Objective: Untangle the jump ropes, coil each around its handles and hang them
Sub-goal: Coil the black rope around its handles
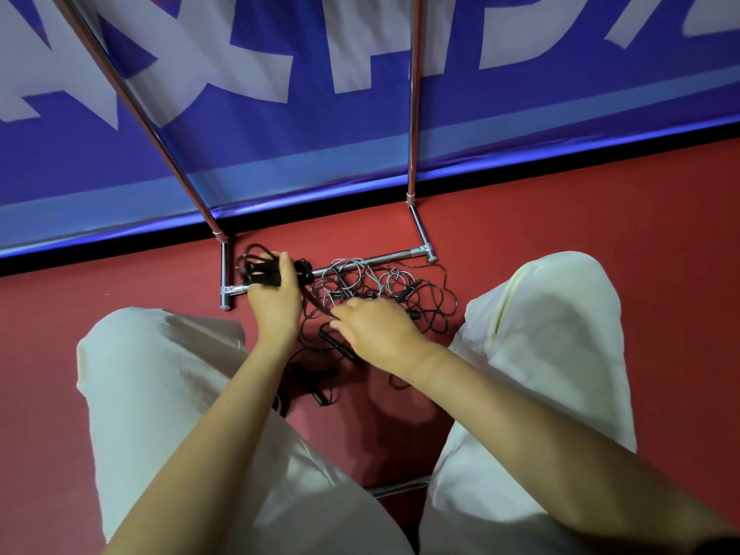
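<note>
Left hand (276, 290) gripping paired black handles (262, 273) as winding core; right hand (376, 326) pinching black rope (318, 306) taut; remaining tangle (384, 286) on floor (520, 218) by rack base (368, 261).

Rack frame (362, 263): polished chrome tubing, mirror-glossy, with metal clamp joints. Floor (560, 218): red, matt, fine carpet-like texture. Banner (280, 126): blue-and-white printed sheet, smooth, slight sheen along its bottom edge. Jump ropes (384, 286): thin smooth cords, black and grey. Handles (262, 273): matt black, grip-like. Trousers (160, 394): cream woven cloth, matt.
</note>
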`<action>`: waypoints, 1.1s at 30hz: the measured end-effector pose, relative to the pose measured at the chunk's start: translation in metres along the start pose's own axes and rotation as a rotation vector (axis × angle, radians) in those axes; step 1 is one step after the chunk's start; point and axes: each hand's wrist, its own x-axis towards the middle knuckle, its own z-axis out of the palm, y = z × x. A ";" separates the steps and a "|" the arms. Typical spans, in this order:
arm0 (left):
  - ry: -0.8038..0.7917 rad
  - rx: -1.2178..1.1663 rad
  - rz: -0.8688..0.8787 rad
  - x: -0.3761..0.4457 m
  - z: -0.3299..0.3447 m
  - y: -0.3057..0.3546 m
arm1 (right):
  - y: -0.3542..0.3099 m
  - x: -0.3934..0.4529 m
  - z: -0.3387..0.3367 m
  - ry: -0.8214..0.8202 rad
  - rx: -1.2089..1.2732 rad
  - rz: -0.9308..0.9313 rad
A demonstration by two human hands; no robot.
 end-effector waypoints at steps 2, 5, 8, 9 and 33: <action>-0.195 0.177 0.083 -0.003 0.002 -0.007 | -0.002 -0.005 0.003 -0.025 0.021 -0.080; -0.512 0.397 0.132 -0.011 0.003 -0.013 | 0.012 -0.008 -0.004 0.060 0.244 -0.022; -0.644 0.185 -0.123 -0.010 -0.003 0.000 | 0.040 -0.004 -0.020 0.138 0.567 0.170; -0.696 0.096 -0.203 -0.009 -0.006 0.005 | 0.049 -0.003 -0.025 0.158 0.644 0.208; -0.034 -0.800 -0.665 -0.001 0.000 0.014 | 0.020 -0.013 -0.005 -0.167 0.248 0.128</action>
